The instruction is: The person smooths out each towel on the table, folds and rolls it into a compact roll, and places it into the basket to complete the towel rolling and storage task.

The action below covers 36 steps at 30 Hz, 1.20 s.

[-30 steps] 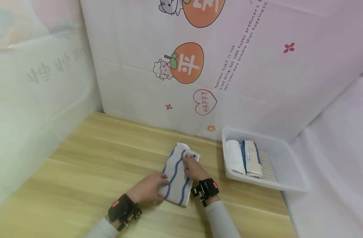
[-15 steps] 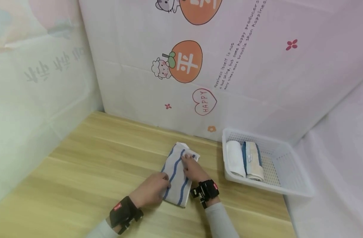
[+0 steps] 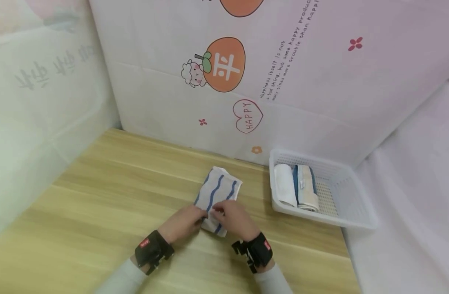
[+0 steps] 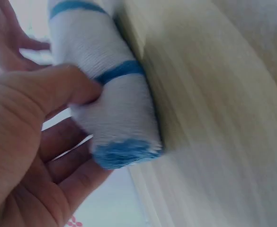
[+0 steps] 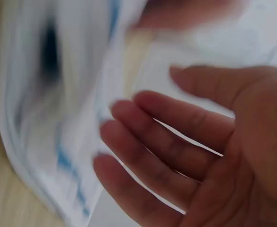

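Observation:
A white towel (image 3: pixel 215 185) with wavy blue stripes lies folded into a long strip on the wooden table. At its near left edge, my left hand (image 3: pixel 184 222) holds the cloth. The left wrist view shows the thumb on top of a thick, rounded towel end (image 4: pixel 117 101) and the fingers behind it. My right hand (image 3: pixel 237 218) is over the near part of the towel, close to the left one. Seen from the right wrist, its fingers (image 5: pixel 162 137) are loosely extended and grip nothing; the towel beside them is blurred.
To the right, a white plastic basket (image 3: pixel 351 198) stands near the table's right edge. It contains a rolled white towel (image 3: pixel 284 185) and a rolled beige and blue towel (image 3: pixel 306 188). A printed white cloth wall (image 3: pixel 165 106) rises behind the wooden table (image 3: pixel 110 196).
My right hand has left the towel's far right part and come nearer, beside the left hand. The left hand stays at the near left edge. The head view has shifted slightly.

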Available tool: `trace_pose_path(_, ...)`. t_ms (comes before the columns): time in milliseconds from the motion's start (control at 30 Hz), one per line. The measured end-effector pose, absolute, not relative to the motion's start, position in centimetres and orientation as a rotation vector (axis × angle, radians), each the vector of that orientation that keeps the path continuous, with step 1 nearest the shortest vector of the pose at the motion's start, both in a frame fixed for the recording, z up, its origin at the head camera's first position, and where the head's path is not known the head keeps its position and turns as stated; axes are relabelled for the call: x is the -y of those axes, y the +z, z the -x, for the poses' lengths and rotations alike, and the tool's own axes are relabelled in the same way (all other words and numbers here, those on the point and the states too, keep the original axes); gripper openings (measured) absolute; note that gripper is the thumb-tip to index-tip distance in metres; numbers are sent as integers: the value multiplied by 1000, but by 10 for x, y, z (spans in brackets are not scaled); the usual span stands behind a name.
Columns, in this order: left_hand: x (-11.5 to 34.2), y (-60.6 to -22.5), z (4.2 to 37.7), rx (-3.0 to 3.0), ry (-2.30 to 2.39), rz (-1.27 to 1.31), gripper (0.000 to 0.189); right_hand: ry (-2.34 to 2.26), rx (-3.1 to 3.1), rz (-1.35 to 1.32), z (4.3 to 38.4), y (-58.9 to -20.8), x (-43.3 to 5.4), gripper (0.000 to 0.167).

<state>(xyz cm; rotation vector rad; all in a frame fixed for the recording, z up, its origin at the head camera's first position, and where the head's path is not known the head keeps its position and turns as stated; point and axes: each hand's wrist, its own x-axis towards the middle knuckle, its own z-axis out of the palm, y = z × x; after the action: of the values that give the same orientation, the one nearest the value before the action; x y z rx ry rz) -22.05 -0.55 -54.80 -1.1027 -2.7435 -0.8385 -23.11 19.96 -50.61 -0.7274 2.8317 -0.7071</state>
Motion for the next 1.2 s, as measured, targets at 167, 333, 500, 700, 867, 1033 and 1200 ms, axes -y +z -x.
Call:
trace_pose_path(167,4,-546,226,2694,-872,1143,17,-552,-2878,869,198,-515,-189,16)
trace_pose_path(333,3,-546,227,2775,-962,1133,17,-497,-3004,894,195,-531,-188,13)
trace_pose_path(500,7,-546,222,2839,-906,1100,25,-504,-2980,858,202,-541,-190,16)
trace_pose_path(700,9,-545,220,2779,-889,1123,10,-574,-2973,801,206,-544,-189,13)
trace_pose_path(867,3,-540,229,2813,-962,1104,10,-379,-3236,774,196,-536,-186,6)
trace_pose_path(1033,3,-536,236,2874,-1016,1084,10,-250,-3208,787,183,-539,-182,7)
trace_pose_path(1200,-2,-534,233,2769,-956,1169,6,-296,-3167,764,182,-545,-191,16)
